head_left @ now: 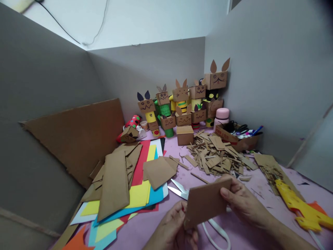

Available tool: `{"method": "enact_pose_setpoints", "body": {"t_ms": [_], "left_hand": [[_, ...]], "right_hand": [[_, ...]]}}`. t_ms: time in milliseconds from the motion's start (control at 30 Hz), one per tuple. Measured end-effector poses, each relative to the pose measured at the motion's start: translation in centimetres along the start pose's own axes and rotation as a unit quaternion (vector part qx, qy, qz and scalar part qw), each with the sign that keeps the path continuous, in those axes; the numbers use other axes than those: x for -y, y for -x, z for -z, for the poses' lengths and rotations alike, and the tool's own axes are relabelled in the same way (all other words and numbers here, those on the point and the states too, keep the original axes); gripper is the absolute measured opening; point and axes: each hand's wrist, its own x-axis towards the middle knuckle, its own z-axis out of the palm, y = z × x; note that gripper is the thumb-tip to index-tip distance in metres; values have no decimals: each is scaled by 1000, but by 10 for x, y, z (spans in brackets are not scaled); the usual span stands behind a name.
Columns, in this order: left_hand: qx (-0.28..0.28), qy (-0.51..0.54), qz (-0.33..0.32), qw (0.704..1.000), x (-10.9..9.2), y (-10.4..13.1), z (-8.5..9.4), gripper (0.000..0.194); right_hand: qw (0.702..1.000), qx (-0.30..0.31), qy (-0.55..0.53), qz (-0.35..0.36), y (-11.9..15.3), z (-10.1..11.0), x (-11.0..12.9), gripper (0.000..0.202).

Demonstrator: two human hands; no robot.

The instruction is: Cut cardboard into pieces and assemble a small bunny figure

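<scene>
A small rectangular piece of cardboard (206, 203) is held tilted above the table, low in the head view. My right hand (240, 199) pinches its upper right edge, thumb on the near face. At its lower left corner, my left hand (173, 225) grips with fingers curled around the edge. Behind and beneath the piece lie white-handled scissors (217, 232) with blades apart, partly covered by it. More cut cardboard pieces (158, 170) rest just beyond the scissors.
Cardboard scraps (215, 154) are heaped behind my right hand. A yellow glue gun (299, 205) lies at right. Coloured paper (140, 196) and a long cardboard sheet (114, 184) are stacked at left. Cardboard animal figures (182, 93), a pink bottle (222, 116) and a tool box (235, 140) stand behind.
</scene>
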Motion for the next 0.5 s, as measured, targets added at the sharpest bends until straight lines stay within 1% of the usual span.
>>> {"method": "enact_pose_setpoints", "body": {"t_ms": [100, 167, 200, 233, 267, 300, 333, 367, 400, 433, 467, 500], "left_hand": [[-5, -44, -55, 998, 3, -5, 3, 41], [-35, -100, -87, 991, 3, -6, 3, 39], [-62, -145, -110, 981, 2, -5, 3, 37], [-96, -203, -143, 964, 1, -3, 3, 33], [-134, -270, -184, 936, -1, -1, 3, 30], [-168, -338, -233, 896, -3, 2, 3, 28], [-192, -404, -287, 847, -6, 5, 4, 26], [-201, -464, -345, 791, -9, 8, 5, 23], [-198, -520, -400, 729, -12, 10, 6, 18], [-188, -569, -446, 665, -15, 12, 8, 14], [-172, -612, -481, 604, -18, 13, 9, 14], [-157, -648, -505, 548, -20, 14, 11, 17]], "right_hand": [[1000, -13, -1, 2, -1, 1, -1, 28], [1000, -13, 15, 7, -1, 1, -1, 25], [999, -10, 30, 11, -1, 0, -1, 24], [999, -11, 46, 17, -1, 0, -1, 23], [998, -17, 62, 25, -1, -1, -2, 23], [996, -31, 76, 31, -1, -2, -2, 26], [994, -57, 86, 35, -2, -3, -3, 29], [991, -92, 91, 39, -2, -3, -3, 32], [988, -121, 90, 43, -1, -4, -4, 32], [987, -127, 87, 41, 0, -5, -6, 32], [990, -106, 83, 31, 2, -7, -7, 36], [994, -67, 80, 13, 5, -10, -8, 44]]}}
